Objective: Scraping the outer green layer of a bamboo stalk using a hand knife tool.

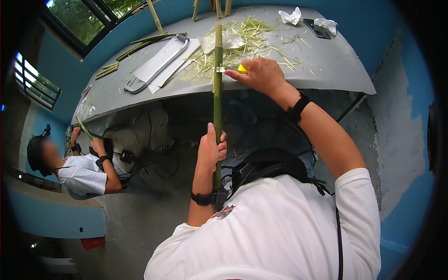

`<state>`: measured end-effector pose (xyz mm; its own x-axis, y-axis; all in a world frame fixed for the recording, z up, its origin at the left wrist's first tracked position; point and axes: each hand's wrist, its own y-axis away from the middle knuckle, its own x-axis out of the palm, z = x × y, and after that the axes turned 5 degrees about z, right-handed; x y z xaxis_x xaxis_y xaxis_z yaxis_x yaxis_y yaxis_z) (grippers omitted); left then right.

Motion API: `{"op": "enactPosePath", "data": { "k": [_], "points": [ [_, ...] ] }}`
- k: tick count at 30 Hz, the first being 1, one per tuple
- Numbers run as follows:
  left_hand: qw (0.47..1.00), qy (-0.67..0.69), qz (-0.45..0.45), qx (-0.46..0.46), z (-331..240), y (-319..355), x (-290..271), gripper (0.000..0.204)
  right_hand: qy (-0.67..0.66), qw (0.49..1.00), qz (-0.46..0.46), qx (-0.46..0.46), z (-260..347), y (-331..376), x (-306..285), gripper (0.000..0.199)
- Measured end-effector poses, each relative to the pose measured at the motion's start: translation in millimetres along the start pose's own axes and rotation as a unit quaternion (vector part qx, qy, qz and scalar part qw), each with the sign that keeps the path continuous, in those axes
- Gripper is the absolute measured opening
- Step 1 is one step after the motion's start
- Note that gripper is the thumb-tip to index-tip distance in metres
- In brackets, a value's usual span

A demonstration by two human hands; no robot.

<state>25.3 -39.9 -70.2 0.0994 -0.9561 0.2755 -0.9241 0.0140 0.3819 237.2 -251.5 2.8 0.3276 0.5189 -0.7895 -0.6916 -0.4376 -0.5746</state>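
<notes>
One long green bamboo pole [217,106] ran from beside the person's lap up over the near edge of a grey table [333,72]. The left hand [212,149] had its fingers wrapped around the pole's lower part. The right hand [262,75] gripped a small yellow-handled knife [242,69], its metal blade at the pole's upper part. On the table lay thin pale-green shavings [254,33], a grey-framed bow saw [168,59] and a dark phone [317,29].
</notes>
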Motion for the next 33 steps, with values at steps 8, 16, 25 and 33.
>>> {"op": "enactPosePath", "data": {
  "k": [8,16,25,33],
  "points": [
    [1.0,-0.01,0.004,-0.003,22.8,23.8,-19.0,0.07,0.014,1.0,0.002,0.016,2.5,-1.3,0.5,0.084],
    [1.0,-0.023,0.0,-0.021,15.9,31.4,-38.9,0.069,0.008,1.0,0.003,0.018,4.8,-3.9,-3.6,0.082],
    [0.999,-0.016,0.027,0.013,-14.9,-6.1,-17.3,0.067,-0.036,0.999,-0.003,-0.035,5.8,2.2,-5.0,0.082],
    [0.998,-0.008,0.043,0.039,-40.4,-45.3,6.6,0.067,-0.022,0.999,0.02,-0.031,8.1,-1.8,-4.1,0.084]
  ]
}}
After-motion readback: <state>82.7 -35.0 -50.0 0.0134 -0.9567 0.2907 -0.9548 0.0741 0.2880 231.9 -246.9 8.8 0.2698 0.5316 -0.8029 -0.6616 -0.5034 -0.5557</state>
